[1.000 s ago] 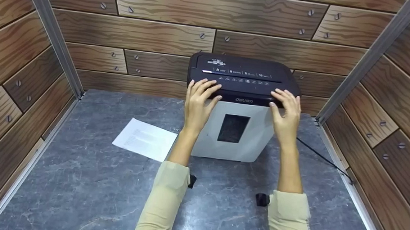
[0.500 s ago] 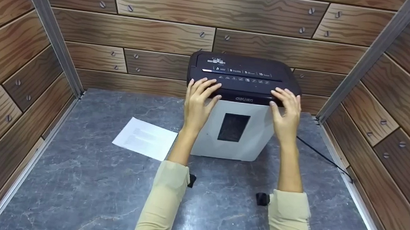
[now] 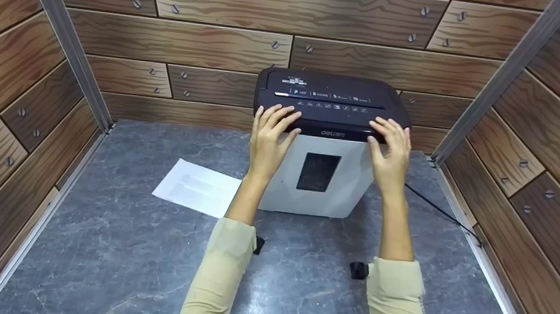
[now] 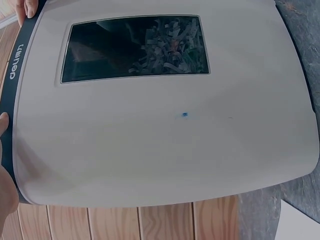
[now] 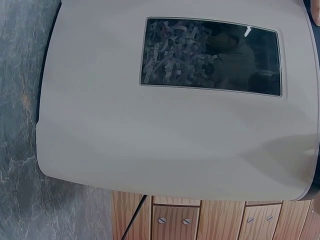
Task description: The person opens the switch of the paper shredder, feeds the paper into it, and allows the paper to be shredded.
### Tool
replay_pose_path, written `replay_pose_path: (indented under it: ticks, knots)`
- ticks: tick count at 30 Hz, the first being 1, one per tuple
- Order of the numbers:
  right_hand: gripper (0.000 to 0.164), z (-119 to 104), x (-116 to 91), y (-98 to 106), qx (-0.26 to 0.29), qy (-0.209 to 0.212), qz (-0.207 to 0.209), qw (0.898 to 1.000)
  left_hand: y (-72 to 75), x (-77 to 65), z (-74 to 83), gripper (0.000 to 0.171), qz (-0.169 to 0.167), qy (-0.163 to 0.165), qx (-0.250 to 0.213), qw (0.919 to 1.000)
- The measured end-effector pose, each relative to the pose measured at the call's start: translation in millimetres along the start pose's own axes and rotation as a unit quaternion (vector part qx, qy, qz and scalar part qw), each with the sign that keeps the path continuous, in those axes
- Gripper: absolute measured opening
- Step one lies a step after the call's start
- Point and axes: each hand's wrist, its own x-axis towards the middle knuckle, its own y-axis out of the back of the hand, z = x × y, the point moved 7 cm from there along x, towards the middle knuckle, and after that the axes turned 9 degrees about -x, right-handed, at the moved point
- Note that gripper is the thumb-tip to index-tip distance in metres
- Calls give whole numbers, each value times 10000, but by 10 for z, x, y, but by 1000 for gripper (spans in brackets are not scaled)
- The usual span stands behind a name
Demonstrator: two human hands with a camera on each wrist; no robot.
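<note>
A paper shredder [image 3: 330, 145] with a pale grey bin and a black top [image 3: 334, 89] stands upright towards the back of the grey surface. My left hand [image 3: 268, 146] grips the top's front left corner, fingers over the upper face and thumb at the front edge. At the front right corner, my right hand [image 3: 390, 160] holds it the same way. Through the bin's dark window [image 3: 318, 172], paper shreds [image 4: 172, 47] show in the left wrist view, heaped towards the bin's bottom. Both wrist views are filled mostly by the bin's front; only bits of the hands appear at their edges.
A printed sheet of paper [image 3: 199, 188] lies flat on the surface, left of the shredder and beside my left forearm. A black power cord [image 3: 443, 213] runs from behind the shredder to the right edge. Wood-patterned walls [image 3: 219, 44] enclose the back and both sides.
</note>
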Motion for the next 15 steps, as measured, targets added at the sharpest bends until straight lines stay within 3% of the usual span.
replay_pose_path:
  ticks: [5,8,12,15]
  knots:
    - [26,-27,23,14,-231,58,-92,9997,0,10,13,31,-297,-100,198,9993]
    - [32,-88,0,9,-598,61,-200,9980,52,-50,34,31,-112,-382,198,9990]
    - [37,-210,-150,12,-677,-41,-62,9977,169,-320,8,31,568,-626,-114,9964]
    - [36,-332,-338,-10,-267,22,175,9995,217,-651,-162,29,900,-207,-162,9956]
